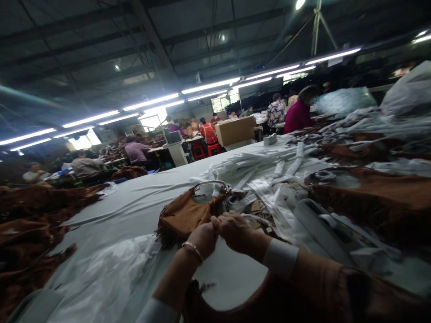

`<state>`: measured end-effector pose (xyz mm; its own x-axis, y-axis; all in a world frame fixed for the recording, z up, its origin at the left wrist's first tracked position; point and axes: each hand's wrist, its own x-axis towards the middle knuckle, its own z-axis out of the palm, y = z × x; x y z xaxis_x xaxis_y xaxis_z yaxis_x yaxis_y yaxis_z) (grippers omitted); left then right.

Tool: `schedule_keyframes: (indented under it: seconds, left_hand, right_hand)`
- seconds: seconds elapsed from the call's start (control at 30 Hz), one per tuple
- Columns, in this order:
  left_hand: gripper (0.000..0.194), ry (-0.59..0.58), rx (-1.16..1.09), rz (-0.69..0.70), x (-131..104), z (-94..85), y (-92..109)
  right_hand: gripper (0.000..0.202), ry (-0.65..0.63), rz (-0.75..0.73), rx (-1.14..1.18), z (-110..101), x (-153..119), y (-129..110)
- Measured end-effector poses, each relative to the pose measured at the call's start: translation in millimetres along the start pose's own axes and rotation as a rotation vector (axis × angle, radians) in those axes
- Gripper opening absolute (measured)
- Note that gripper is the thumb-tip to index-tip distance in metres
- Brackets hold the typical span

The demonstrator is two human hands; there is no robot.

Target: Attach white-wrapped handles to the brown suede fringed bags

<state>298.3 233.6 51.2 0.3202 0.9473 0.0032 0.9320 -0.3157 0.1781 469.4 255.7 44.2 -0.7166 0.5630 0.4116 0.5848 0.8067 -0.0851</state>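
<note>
A brown suede bag (pixel 186 215) with fringed edges and a wrapped strap lies on the white-covered table (pixel 151 193). At its near right edge my left hand (pixel 204 238), with a bracelet at the wrist, has its fingers pressed together. Close against it, my right hand (pixel 234 229) is also closed, with the fingertips of both hands meeting beside the bag's fringe. What is pinched between them is too small and dark to make out. Just below my hands, part of another dark brown piece (pixel 249 303) curves along the near table edge.
Brown fringed bags are heaped at the left (pixel 30 215) and right (pixel 377 188). White strips (pixel 242 161) and clear plastic (pixel 114 278) cover parts of the table. A grey device (pixel 323 229) stands right of my hands. People sit at tables beyond.
</note>
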Motion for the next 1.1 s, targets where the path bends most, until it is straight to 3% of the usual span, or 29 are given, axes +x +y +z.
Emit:
schedule_keyframes:
  seconds: [0.1,0.23,0.33,0.4,0.5,0.53,0.67,0.73,0.83,0.97,1.1]
  left_hand:
    - [0.018,0.041,-0.058,0.000,-9.8,-5.9,6.5]
    - [0.013,0.017,-0.191,-0.037,-29.0,-1.7,0.3]
    - [0.034,-0.029,-0.389,-0.030,-35.7,7.0,-3.8]
    - [0.044,-0.026,-0.482,-0.057,-37.3,13.9,-5.6]
    - [0.046,-0.023,-0.460,-0.111,-38.9,26.7,-9.8]
    - [0.045,-0.029,-0.438,-0.122,-39.5,31.9,-12.0]
    - [0.047,-0.013,-0.432,-0.136,-39.9,56.1,-25.2]
    - [0.049,0.003,-0.478,-0.135,-38.4,67.0,-33.5]
    - [0.055,-0.008,-0.555,-0.119,-34.8,76.8,-46.5]
    - [0.062,-0.081,-0.608,-0.099,-31.8,78.8,-57.1]
    - [0.058,-0.081,-0.643,-0.129,-33.4,76.9,-55.2]
  right_hand:
    - [0.022,-0.091,0.014,-0.014,4.1,4.1,3.6]
    - [0.016,-0.186,0.049,0.028,18.8,-13.1,27.1]
    - [0.014,-0.233,0.067,0.104,26.5,-29.5,38.6]
    - [0.017,-0.315,0.073,0.249,30.1,-37.5,46.0]
    - [0.026,-0.550,0.112,0.669,37.2,-40.5,68.3]
    - [0.028,-0.548,0.167,0.741,40.7,-37.9,79.8]
    - [0.023,-0.163,0.502,0.529,59.9,-5.3,138.6]
    - [0.024,-0.056,0.610,0.409,71.9,20.6,167.6]
    - [0.034,0.018,0.727,0.327,93.3,57.7,199.0]
    - [0.045,0.012,0.806,0.390,120.0,85.8,216.6]
    - [0.033,0.123,0.770,0.556,114.0,90.1,222.2]
